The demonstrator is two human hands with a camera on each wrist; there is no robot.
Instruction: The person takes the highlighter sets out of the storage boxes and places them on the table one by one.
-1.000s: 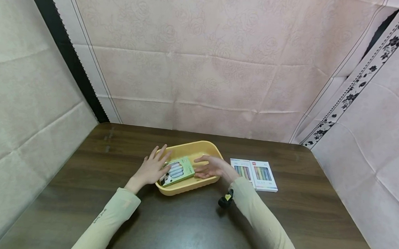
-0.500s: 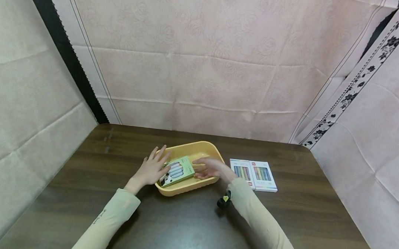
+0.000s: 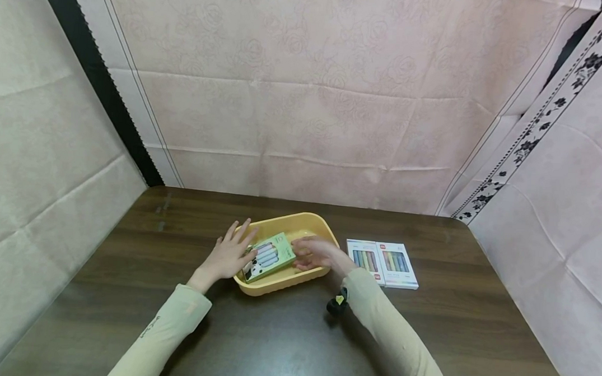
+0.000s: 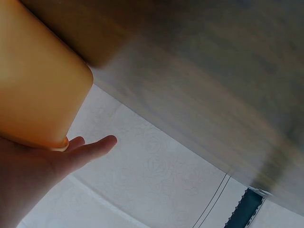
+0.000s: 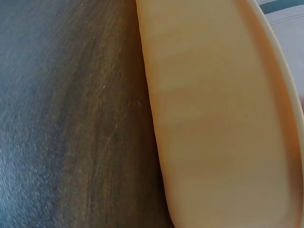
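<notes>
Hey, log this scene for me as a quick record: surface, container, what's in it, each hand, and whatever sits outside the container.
Surface: dark wood table
Container: yellow tray, standing on the table
Contents: green box, picture side up
Left hand: fingers spread, at the tray's left end
Right hand: over the tray's right side, close by the green box; whether its grip has the box is unclear
Outside the tray: two white boxes, side by side to its right
</notes>
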